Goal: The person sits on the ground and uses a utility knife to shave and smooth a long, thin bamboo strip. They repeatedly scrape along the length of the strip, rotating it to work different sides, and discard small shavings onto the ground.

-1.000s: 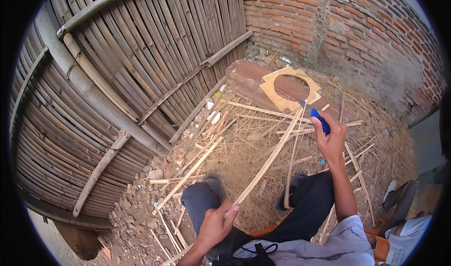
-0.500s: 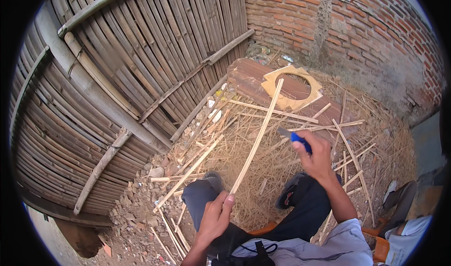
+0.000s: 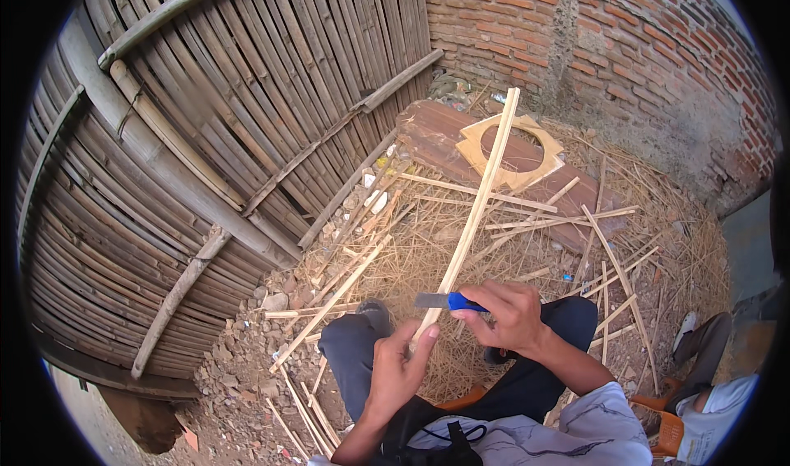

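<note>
My left hand [image 3: 399,367] is closed around the lower end of a long pale bamboo strip [image 3: 480,194], which slants up and away from me. In my right hand [image 3: 508,316] is a knife [image 3: 434,301] with a blue handle and a short, broad grey blade. The blade lies across the strip just above my left fingers, and appears to touch it. Both hands are over my lap, between my knees.
Pale strips and shavings [image 3: 411,260] litter the ground. Ahead lies a brown board [image 3: 436,137] with a wooden frame [image 3: 543,174] that has a round hole. A bamboo fence [image 3: 247,96] stands left, a brick wall [image 3: 510,38] behind. Another person's leg [image 3: 699,343] shows at right.
My right hand has brought the knife down and left onto the strip's lower part. My left hand has risen slightly rightward, and the strip's far end now reaches higher.
</note>
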A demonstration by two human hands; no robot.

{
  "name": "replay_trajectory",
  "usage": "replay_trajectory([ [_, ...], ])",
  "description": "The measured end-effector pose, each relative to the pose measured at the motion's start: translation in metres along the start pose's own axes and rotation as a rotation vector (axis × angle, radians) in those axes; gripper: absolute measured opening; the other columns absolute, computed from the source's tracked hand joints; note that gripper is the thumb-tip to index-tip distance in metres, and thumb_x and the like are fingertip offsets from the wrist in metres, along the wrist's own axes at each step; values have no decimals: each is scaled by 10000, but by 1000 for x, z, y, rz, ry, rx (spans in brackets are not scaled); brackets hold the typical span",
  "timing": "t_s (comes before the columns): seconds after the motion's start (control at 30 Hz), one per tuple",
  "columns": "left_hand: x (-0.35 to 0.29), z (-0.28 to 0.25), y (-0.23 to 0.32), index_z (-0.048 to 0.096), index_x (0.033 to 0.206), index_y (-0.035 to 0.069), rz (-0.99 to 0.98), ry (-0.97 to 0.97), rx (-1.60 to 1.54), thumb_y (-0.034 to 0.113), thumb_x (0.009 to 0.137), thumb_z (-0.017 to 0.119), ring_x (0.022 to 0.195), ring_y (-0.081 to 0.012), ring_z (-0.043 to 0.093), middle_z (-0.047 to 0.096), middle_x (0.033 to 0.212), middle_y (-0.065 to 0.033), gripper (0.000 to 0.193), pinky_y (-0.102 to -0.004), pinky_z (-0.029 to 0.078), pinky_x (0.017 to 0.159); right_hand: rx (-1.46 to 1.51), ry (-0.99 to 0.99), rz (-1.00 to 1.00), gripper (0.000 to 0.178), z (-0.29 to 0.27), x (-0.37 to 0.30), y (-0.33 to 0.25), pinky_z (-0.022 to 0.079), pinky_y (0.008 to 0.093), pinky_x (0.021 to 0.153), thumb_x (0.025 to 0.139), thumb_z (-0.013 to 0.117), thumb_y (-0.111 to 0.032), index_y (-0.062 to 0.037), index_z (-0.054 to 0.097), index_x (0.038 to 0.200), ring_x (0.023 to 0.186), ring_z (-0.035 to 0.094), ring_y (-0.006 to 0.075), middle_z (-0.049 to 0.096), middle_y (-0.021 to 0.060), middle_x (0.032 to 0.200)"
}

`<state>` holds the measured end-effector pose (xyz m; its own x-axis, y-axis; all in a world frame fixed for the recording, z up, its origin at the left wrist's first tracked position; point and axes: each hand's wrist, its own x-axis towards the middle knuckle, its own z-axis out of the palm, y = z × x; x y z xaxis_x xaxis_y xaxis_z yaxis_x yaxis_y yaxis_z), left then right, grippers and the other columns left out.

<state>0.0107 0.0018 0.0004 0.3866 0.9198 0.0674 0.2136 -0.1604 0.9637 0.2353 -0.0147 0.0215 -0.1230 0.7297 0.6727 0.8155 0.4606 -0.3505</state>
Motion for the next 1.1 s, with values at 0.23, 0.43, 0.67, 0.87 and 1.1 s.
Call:
replay_trajectory([
  [0.23,-4,-5,2,698,1003,25,-166,-196,-273,289,1149,570,591,-39,438,492,641,39,327,-256,360,545,2,27,-19,279,-1,-1,5,488,326,487,875,855,-342,-121,795,1034,536,657,201,705,23,736],
  [0.43,-5,-7,1,667,988,27,-132,-238,-295,362,1178,471,542,-35,353,433,598,51,432,-244,288,527,-17,0,-23,254,-6,0,8,503,332,501,896,842,-333,-118,800,1025,550,670,210,718,32,750],
  [0.67,-29,-27,-12,687,999,12,-270,-392,-303,329,1171,502,607,-43,410,466,660,37,405,-247,349,572,-107,361,325,273,-50,35,80,562,347,646,982,774,-248,-3,780,1104,707,751,260,781,135,869],
  [0.87,-32,-43,-16,667,987,13,-293,-439,-272,342,1178,475,543,-33,352,434,616,46,426,-232,276,513,-213,564,470,330,-97,35,156,489,342,644,1027,723,-293,13,769,1141,673,630,186,739,133,818],
  [1.1,-21,-27,-30,632,945,33,-170,-229,-148,356,1175,481,569,-32,365,448,655,49,424,-233,275,517,-29,254,216,336,-36,13,58,521,336,614,1004,766,-324,3,761,1084,668,691,187,755,124,840],
])
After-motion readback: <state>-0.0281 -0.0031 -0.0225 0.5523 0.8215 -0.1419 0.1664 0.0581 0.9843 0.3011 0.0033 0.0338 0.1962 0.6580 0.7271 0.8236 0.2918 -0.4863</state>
